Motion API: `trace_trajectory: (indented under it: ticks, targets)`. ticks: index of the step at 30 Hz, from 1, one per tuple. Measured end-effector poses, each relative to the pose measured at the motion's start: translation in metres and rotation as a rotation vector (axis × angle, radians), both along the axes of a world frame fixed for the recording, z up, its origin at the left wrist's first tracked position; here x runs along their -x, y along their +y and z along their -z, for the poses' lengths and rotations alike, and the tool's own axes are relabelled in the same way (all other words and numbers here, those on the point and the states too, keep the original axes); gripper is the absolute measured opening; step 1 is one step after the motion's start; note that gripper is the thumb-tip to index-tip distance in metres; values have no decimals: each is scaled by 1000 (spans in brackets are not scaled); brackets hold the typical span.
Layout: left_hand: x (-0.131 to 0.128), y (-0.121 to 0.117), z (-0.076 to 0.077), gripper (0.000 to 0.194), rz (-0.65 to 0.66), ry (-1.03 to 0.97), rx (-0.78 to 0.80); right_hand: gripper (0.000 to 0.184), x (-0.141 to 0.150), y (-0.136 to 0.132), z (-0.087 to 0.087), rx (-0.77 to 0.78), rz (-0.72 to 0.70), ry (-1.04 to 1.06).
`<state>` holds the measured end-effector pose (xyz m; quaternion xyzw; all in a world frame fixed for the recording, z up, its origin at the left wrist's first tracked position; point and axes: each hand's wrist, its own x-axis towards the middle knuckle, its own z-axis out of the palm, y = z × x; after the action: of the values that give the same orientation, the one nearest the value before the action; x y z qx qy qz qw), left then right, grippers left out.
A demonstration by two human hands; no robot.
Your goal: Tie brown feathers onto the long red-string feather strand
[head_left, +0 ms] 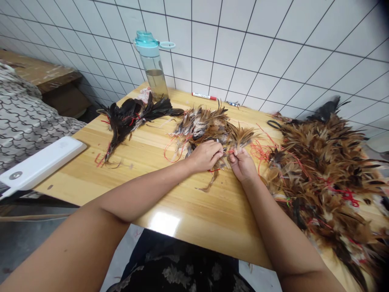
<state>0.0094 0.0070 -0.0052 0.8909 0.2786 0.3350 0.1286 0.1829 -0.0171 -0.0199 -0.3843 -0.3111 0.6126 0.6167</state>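
My right hand (243, 165) pinches the base of a small bunch of brown feathers (241, 136), where a bit of red string shows at the fingertips. Just left of it, my left hand (206, 156) is closed with its fingers curled; what it grips is hidden, though a small pale tip shows by the knuckles. Behind my left hand lies a pile of loose brown and grey feathers (203, 123). Loops of red string (259, 150) lie to the right of my right hand, and a few stray feathers (211, 180) rest on the table below the hands.
A large heap of brown feather bunches (328, 162) covers the table's right side. Black feathers (127, 117) lie at left, by a bottle (156, 77). A red-and-white marker (204, 96) lies near the tiled wall. A white power bank (42, 162) juts in at the left edge.
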Motion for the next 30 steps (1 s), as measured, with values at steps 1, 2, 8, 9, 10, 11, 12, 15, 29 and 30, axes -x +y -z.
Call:
trace_trajectory:
  ticks: [1, 2, 8, 9, 10, 11, 12, 15, 29, 30]
  targets:
    - [1, 0, -1, 21, -4, 0, -3, 29, -1, 0, -1, 0, 1, 4]
    - [1, 1, -1, 21, -8, 1, -7, 29, -1, 0, -1, 1, 4, 8]
    - [3, 3, -4, 22, -20, 16, -40, 32, -2, -1, -3, -11, -6, 19]
    - [4, 4, -4, 22, -23, 18, -44, 32, -2, -1, -3, -17, -7, 18]
    - [4, 5, -4, 22, -29, 20, -50, 32, -2, -1, -3, -23, -8, 15]
    - [5, 6, -4, 22, -35, 20, -58, 31, -2, -1, -2, -27, -10, 10]
    - [6, 7, -4, 21, -41, 20, -67, 30, -2, -1, -2, -29, -13, 4]
    - [7, 9, -4, 20, -56, 16, -84, 26, -3, -1, -2, -27, -25, -22]
    - [9, 16, -4, 23, -65, -6, -7, 32, -5, 1, -1, -6, 4, -73]
    - [10, 19, -2, 24, -61, -15, 14, 31, -6, 1, -1, -8, 7, -78]
